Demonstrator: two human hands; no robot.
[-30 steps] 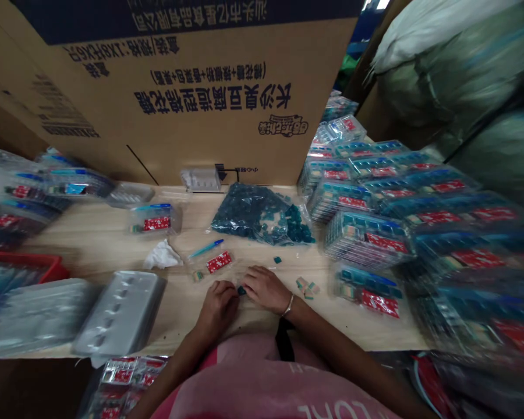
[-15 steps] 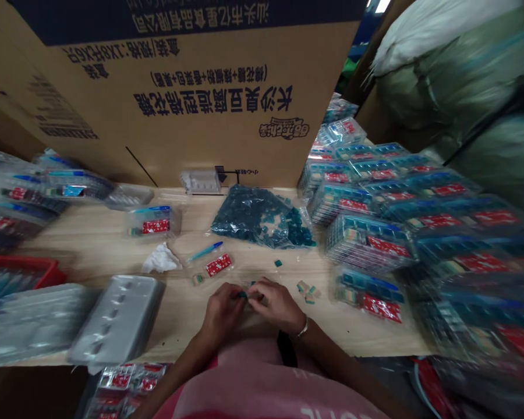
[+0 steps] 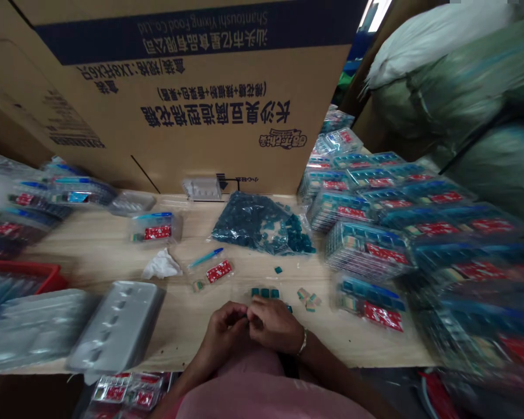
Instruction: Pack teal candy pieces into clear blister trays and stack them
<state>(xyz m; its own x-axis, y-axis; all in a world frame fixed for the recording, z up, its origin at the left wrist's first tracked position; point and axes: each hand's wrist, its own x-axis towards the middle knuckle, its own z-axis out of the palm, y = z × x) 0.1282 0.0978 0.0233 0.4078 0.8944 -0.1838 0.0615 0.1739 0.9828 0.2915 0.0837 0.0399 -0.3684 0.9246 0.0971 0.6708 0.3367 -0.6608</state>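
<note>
My left hand [image 3: 224, 327] and my right hand [image 3: 275, 325] meet fingertip to fingertip near the table's front edge. Both are closed in a pinch on a small teal piece [image 3: 245, 316], which is almost hidden by the fingers and looks dark. Just beyond the right hand, several teal squares [image 3: 265, 293] lie in a row. To the right is a little pile of beige-and-green pieces [image 3: 309, 299]. One loose teal square [image 3: 278, 270] lies farther up. A clear bag of teal pieces [image 3: 262, 224] rests behind. Left of centre lie a red dotted packet [image 3: 219, 271] and a blue stick-like item [image 3: 206, 257].
A large cardboard box [image 3: 192, 157] stands along the back. Stacks of filled clear trays [image 3: 367, 250] crowd the right side. At left are a stack of clear trays [image 3: 117, 326], a red bin [image 3: 52, 280] and a crumpled white tissue [image 3: 161, 265].
Both hands have come closer to my body, still pinched together. The row of teal squares beyond them has come into sight. The teal piece between the fingertips is more hidden.
</note>
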